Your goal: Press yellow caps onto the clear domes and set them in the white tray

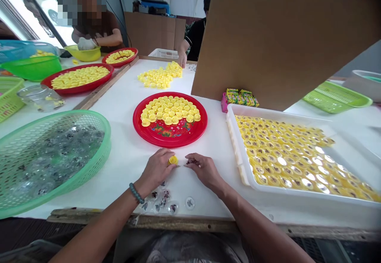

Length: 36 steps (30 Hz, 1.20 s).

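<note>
My left hand (156,170) rests on the white table, fingers pinched on a small yellow cap (173,160). My right hand (203,169) lies beside it, fingertips pinched on a small clear piece with a dark print (188,161). Several clear printed discs (163,202) lie on the table under my left wrist. Just beyond my hands stands a red tray (170,134) with several yellow caps (169,110) in rows.
A white tray (238,151) of finished yellow pieces sits at right, a green basket (74,175) of clear discs at left. A cardboard sheet (276,36) leans behind. Loose yellow caps (159,76) lie farther back, where two other people work beside more red trays (77,78) and bowls.
</note>
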Each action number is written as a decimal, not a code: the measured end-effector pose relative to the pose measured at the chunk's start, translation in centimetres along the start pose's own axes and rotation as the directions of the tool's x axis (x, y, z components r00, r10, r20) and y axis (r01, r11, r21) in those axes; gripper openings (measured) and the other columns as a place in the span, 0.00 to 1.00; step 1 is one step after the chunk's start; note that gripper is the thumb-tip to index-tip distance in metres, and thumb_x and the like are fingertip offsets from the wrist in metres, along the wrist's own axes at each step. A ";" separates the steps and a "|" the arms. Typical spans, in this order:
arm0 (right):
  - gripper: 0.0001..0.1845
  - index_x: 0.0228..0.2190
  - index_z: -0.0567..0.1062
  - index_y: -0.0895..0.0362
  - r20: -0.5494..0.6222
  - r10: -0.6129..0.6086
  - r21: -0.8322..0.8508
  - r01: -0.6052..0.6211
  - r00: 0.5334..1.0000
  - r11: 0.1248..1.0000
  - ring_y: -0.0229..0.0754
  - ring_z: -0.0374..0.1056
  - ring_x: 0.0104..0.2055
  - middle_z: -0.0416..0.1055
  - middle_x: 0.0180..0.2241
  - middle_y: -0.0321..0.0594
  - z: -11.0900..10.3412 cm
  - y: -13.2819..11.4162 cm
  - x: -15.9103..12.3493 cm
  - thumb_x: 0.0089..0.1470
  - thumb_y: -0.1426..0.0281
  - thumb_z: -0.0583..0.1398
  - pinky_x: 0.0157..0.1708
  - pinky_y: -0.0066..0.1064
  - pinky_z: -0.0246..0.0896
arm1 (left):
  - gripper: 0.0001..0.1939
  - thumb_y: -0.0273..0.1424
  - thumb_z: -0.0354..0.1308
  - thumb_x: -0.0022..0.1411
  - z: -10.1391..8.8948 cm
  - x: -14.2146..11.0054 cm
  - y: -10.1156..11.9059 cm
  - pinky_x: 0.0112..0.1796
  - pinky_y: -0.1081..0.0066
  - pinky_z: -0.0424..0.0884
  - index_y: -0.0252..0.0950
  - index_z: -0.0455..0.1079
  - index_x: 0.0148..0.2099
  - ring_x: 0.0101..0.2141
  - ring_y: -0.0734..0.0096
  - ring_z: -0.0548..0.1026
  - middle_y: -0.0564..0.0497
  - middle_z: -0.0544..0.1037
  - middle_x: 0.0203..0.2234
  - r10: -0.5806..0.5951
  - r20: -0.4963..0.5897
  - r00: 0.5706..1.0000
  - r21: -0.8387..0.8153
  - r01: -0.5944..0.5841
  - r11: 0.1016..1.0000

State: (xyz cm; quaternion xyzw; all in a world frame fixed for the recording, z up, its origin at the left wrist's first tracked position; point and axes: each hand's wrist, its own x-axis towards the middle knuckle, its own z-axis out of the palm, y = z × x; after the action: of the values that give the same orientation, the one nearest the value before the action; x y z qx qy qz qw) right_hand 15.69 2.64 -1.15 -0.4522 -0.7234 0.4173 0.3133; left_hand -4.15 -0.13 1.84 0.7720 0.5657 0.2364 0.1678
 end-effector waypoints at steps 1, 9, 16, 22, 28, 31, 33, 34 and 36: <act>0.12 0.38 0.75 0.54 -0.003 0.041 0.099 -0.040 0.999 0.994 0.40 0.71 0.34 0.75 0.31 0.37 0.0 -0.3 0.1 0.49 0.73 0.59 0.37 0.32 0.64 | 0.13 0.27 0.58 0.58 -0.2 -0.2 0.0 0.44 0.64 0.68 0.33 0.70 0.46 0.42 0.61 0.70 0.45 0.73 0.40 -0.006 -0.029 1.000 -0.030 0.005 1.000; 0.09 0.27 0.74 0.57 0.006 0.183 0.644 -0.144 0.983 0.752 0.37 0.70 0.29 0.74 0.25 0.35 -0.5 -3.5 0.2 0.42 0.67 0.67 0.35 0.32 0.65 | 0.09 0.32 0.55 0.61 -1.0 -0.6 3.5 0.40 0.72 0.69 0.40 0.75 0.41 0.38 0.69 0.74 0.52 0.78 0.36 -0.215 -0.078 0.973 -0.591 0.128 0.797; 0.09 0.28 0.74 0.57 -0.009 0.194 0.778 -0.115 0.981 0.618 0.37 0.69 0.29 0.72 0.26 0.35 -0.7 -3.5 0.2 0.43 0.67 0.67 0.33 0.31 0.65 | 0.11 0.35 0.63 0.52 0.2 -0.3 5.3 0.36 0.72 0.69 0.37 0.76 0.38 0.33 0.68 0.74 0.49 0.79 0.32 -0.471 0.040 0.881 -0.851 0.276 0.446; 0.09 0.26 0.74 0.56 0.005 0.242 0.869 -0.124 0.970 0.479 0.34 0.64 0.29 0.70 0.27 0.34 -0.2 -3.7 0.4 0.41 0.67 0.68 0.32 0.27 0.61 | 0.10 0.34 0.67 0.46 1.0 0.3 6.4 0.32 0.76 0.65 0.35 0.75 0.33 0.28 0.74 0.70 0.52 0.76 0.25 -0.590 0.074 0.804 -0.934 0.264 0.242; 0.07 0.26 0.76 0.57 0.045 0.216 0.884 -0.139 0.975 0.446 0.34 0.62 0.30 0.71 0.28 0.36 -0.4 -3.9 0.2 0.48 0.65 0.65 0.33 0.28 0.57 | 0.08 0.33 0.66 0.49 1.0 0.7 6.3 0.31 0.77 0.64 0.35 0.73 0.31 0.27 0.77 0.67 0.54 0.73 0.23 -0.569 0.040 0.821 -0.941 0.223 0.256; 0.08 0.26 0.76 0.57 0.042 0.178 0.780 -0.143 0.983 0.610 0.35 0.61 0.30 0.71 0.27 0.36 -0.7 -3.9 0.0 0.49 0.65 0.64 0.33 0.28 0.55 | 0.09 0.33 0.65 0.50 0.3 0.6 5.8 0.33 0.75 0.66 0.35 0.73 0.33 0.29 0.74 0.70 0.52 0.76 0.27 -0.532 0.019 0.846 -0.928 0.213 0.306; 0.09 0.26 0.76 0.57 0.042 0.155 0.720 -0.137 0.987 0.680 0.36 0.61 0.30 0.71 0.26 0.36 -0.7 -3.9 0.0 0.49 0.64 0.64 0.33 0.28 0.54 | 0.09 0.33 0.65 0.51 -0.3 0.5 5.7 0.35 0.73 0.68 0.35 0.73 0.35 0.32 0.71 0.72 0.50 0.77 0.30 -0.490 0.022 0.871 -0.911 0.219 0.348; 0.09 0.26 0.76 0.57 0.044 0.147 0.705 -0.135 0.988 0.696 0.36 0.61 0.30 0.71 0.26 0.36 -0.6 -3.9 0.0 0.49 0.64 0.64 0.33 0.28 0.55 | 0.09 0.33 0.64 0.51 -0.5 0.5 5.7 0.36 0.72 0.68 0.35 0.73 0.35 0.33 0.70 0.73 0.50 0.77 0.31 -0.471 0.027 0.882 -0.904 0.223 0.365; 0.10 0.27 0.76 0.57 0.054 0.135 0.695 -0.134 0.989 0.707 0.36 0.61 0.30 0.70 0.26 0.36 -0.5 -3.7 0.0 0.50 0.63 0.63 0.33 0.29 0.55 | 0.08 0.33 0.64 0.52 -0.9 0.4 5.8 0.36 0.72 0.68 0.36 0.74 0.35 0.33 0.69 0.73 0.50 0.77 0.31 -0.451 0.038 0.892 -0.897 0.230 0.378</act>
State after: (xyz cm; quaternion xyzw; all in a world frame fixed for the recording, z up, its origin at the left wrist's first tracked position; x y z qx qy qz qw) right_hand 14.63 1.86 2.40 -0.3529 -0.4782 0.6800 0.4294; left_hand 0.03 -1.51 5.75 0.4063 0.5207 0.5354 0.5265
